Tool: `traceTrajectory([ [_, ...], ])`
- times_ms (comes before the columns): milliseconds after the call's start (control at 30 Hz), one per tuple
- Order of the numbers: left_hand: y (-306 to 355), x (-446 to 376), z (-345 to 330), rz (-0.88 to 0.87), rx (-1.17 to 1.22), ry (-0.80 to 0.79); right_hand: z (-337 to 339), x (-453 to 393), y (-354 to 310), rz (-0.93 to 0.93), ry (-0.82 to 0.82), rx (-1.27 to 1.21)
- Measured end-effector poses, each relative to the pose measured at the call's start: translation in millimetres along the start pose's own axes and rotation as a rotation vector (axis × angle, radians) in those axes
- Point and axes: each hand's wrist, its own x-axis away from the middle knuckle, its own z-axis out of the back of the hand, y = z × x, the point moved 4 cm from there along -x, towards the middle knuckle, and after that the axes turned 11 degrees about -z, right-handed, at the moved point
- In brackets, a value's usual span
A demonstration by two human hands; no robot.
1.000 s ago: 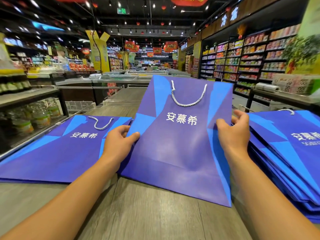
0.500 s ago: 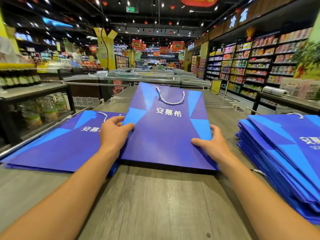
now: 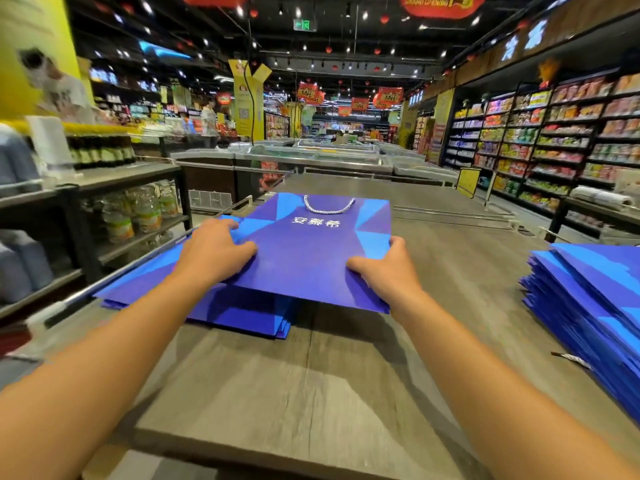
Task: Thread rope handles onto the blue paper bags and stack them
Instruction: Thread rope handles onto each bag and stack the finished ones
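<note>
A flat blue paper bag [image 3: 311,258] with white lettering and a white rope handle [image 3: 328,206] is held nearly level, partly over a low stack of blue bags [image 3: 228,313] at the left of the wooden table. My left hand [image 3: 214,252] grips its left edge with the fingers laid on top. Its right edge is gripped by my right hand [image 3: 384,271], thumb on top. The near edge of the bag hangs a little above the table. A tall stack of blue bags [image 3: 595,306] lies at the right.
The grey wooden table [image 3: 311,393] stretches ahead. A loose rope end [image 3: 571,358] pokes out by the right stack. A shelf with jars [image 3: 138,213] stands at the left, shop aisles and freezers beyond, and a person stands far off at the left.
The bag has been lowered from upright to nearly flat and moved left, over the left stack. Both hands went with it.
</note>
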Motion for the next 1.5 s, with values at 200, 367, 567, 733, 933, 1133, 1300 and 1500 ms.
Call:
traceTrajectory([
  [200,-57.3,5.0,15.3,0.027,-0.088,-0.013,-61.4,8.5,-6.9,-0.009,-0.067,0.145],
  [367,-94.8,-1.7,24.8,0.01,-0.2,-0.076,-92.3,11.3,-14.7,-0.007,-0.15,0.295],
  [567,-101.9,7.4,3.9,-0.115,-0.271,-0.29,-111.6,22.5,-6.4,0.061,-0.073,0.716],
  [733,-98.3,22.3,-11.9,-0.162,-0.375,-0.372,-118.4,30.3,-5.8,0.134,-0.053,0.808],
  [933,-108.0,21.0,-10.0,-0.166,-0.37,-0.42,-114.8,33.8,-3.6,0.215,-0.136,0.785],
  [1133,-105.5,24.1,-9.7,-0.141,-0.408,-0.423,-109.3,42.7,9.0,0.272,-0.302,0.785],
  [1300,-103.7,25.2,-9.0,-0.14,-0.395,-0.414,-104.7,45.2,8.3,0.294,-0.351,0.746],
  [1500,-94.5,23.9,-6.8,-0.129,-0.36,-0.382,-103.7,43.9,7.0,0.304,-0.347,0.794],
])
